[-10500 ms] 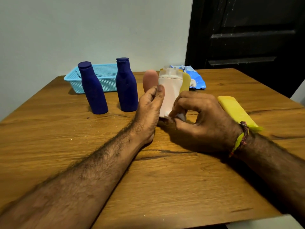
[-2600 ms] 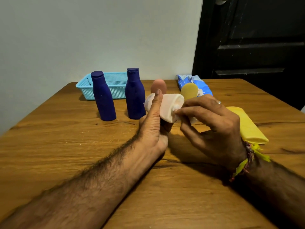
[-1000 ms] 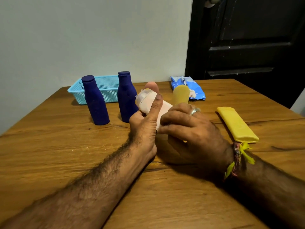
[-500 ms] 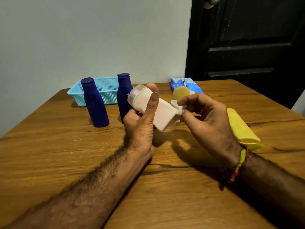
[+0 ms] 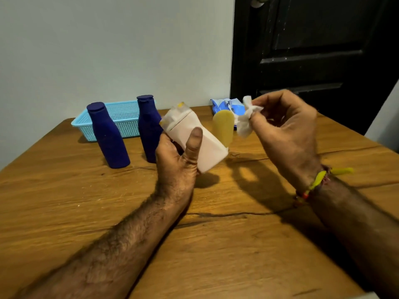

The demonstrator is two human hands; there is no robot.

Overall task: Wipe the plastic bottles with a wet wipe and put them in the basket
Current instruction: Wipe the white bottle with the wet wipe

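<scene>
Holding the white bottle (image 5: 195,138) tilted in your left hand (image 5: 177,160), thumb across its face, you expose its sides. Your right hand (image 5: 287,130) pinches the bunched wipe (image 5: 246,121) just clear of it. The basket (image 5: 121,119) waits beyond your left hand, past two blue bottles (image 5: 108,134) on the counter (image 5: 64,201).

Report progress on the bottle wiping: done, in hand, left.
Done: nothing visible in the basket.
In hand: left hand grips the white bottle, right hand pinches the wipe clear of it.
Left: two blue bottles and a yellow bottle stand on the table.
</scene>
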